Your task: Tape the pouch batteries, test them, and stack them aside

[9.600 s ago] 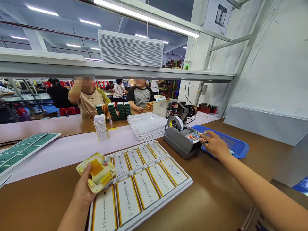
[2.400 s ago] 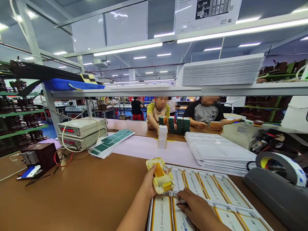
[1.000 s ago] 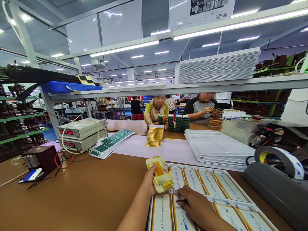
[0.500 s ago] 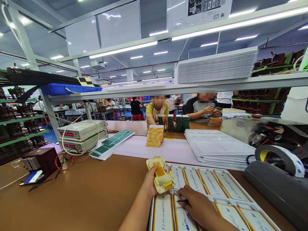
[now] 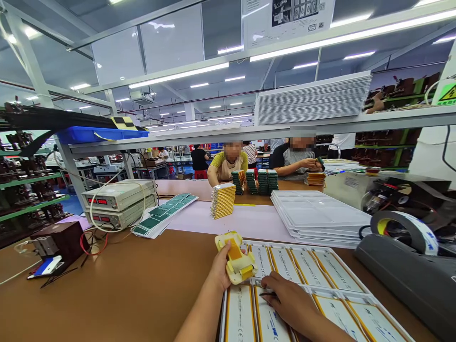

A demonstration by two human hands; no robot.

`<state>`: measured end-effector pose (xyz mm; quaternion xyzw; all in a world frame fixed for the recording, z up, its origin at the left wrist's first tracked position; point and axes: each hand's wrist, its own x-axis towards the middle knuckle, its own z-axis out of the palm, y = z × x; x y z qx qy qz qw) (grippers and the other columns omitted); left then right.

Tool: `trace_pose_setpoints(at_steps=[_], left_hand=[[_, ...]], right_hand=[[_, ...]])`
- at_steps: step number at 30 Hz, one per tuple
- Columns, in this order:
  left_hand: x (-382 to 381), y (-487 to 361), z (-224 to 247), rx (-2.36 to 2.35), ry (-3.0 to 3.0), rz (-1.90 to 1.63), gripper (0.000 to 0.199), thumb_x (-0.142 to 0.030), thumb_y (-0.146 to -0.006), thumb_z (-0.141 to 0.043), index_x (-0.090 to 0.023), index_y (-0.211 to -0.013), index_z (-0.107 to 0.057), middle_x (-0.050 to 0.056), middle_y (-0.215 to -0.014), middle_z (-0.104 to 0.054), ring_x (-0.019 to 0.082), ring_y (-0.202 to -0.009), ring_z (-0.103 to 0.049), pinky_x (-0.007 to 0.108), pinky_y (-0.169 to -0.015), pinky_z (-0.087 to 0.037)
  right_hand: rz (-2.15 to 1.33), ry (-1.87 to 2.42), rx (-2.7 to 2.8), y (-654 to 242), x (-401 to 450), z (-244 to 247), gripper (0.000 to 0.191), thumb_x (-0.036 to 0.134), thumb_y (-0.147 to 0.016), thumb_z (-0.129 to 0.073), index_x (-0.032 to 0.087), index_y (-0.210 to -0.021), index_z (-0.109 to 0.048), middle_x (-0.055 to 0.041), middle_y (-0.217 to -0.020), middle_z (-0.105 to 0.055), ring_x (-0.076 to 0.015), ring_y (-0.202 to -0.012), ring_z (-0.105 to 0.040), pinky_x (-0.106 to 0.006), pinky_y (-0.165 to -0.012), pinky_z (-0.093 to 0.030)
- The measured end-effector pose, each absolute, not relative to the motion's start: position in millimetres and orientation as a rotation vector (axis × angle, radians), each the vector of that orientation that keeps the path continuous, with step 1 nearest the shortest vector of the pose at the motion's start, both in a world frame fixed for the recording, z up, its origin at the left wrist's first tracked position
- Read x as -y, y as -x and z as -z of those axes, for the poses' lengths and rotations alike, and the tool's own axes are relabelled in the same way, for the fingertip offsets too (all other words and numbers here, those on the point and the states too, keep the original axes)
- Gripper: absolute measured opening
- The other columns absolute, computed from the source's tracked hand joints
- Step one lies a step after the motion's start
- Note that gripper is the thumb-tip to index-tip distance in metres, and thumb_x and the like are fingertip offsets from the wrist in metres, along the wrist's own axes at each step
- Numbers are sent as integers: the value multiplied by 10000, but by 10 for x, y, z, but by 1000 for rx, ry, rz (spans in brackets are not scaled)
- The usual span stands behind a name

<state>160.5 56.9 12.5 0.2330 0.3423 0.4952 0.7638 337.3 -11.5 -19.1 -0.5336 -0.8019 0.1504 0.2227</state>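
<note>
My left hand (image 5: 221, 268) holds a yellow and cream plastic fixture (image 5: 235, 257) up at the near edge of a white tray (image 5: 306, 248). The tray holds flat pouch batteries with yellow edges, such as one (image 5: 239, 316) at the bottom of the view. My right hand (image 5: 287, 294) rests over the batteries, right next to the fixture. A thin dark tool (image 5: 265, 294) pokes out of its fingers, too small to name. The fixture's underside is hidden by my left hand.
A grey tape dispenser (image 5: 399, 270) stands at right. Beyond lie stacked white trays (image 5: 320, 216), a stack of batteries (image 5: 223, 201), green sheets (image 5: 164, 213) and bench instruments (image 5: 119, 202). Two co-workers (image 5: 228, 164) (image 5: 295, 159) sit across the bench. A shelf (image 5: 249, 130) runs overhead.
My right hand has gone from the tape dispenser's keypad to the batteries, and the fixture is held as before. Over the last second the view drifts slightly and the far co-worker leans forward.
</note>
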Motion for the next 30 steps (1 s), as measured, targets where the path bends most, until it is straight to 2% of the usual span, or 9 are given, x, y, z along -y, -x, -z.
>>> trace_pose_setpoints(at_steps=[7, 13, 18, 23, 30], left_hand=[[-587, -1604, -126, -761, -515, -1128, 351, -394, -697, -590, -95, -877, -560, 103, -725, -648, 255, -767, -620, 416, -747, -465], [-580, -1607, -135, -765, -513, -1096, 369, -411, -694, -586, -88, -868, -557, 104, -728, -646, 267, -734, -619, 457, -748, -455], [-587, -1617, -136, -734, -507, -1119, 328, -387, -717, -569, -105, -883, -549, 95, -719, -643, 232, -710, -621, 420, -741, -462], [-579, -1617, -130, -754, -506, -1107, 376, -401, -700, -586, -97, -917, -543, 103, -736, -646, 250, -761, -621, 420, -750, -463], [-526, -1636, -204, -772, -514, -1076, 309, -356, -731, -549, -88, -884, -548, 105, -723, -651, 257, -715, -627, 454, -736, -473]], right_hand=[[-402, 1471, 2203, -3362, 110, 180, 188, 204, -779, -433, 256, -919, -546, -7, -950, -545, -179, -807, -551, -275, -660, -358], [-397, 1483, 2214, -3357, 137, 153, 194, 196, -775, -431, 257, -918, -546, -5, -959, -549, -176, -793, -554, -267, -636, -351], [-399, 1504, 2201, -3360, 148, 125, 213, 182, -772, -420, 256, -924, -550, -10, -956, -547, -172, -797, -553, -263, -645, -350], [-413, 1493, 2205, -3370, 122, 165, 191, 200, -768, -425, 252, -895, -558, -10, -940, -545, -170, -794, -552, -259, -639, -349], [-393, 1384, 2097, -3394, 173, 49, 202, 174, -761, -418, 240, -869, -576, -6, -895, -590, -164, -802, -558, -245, -665, -359]])
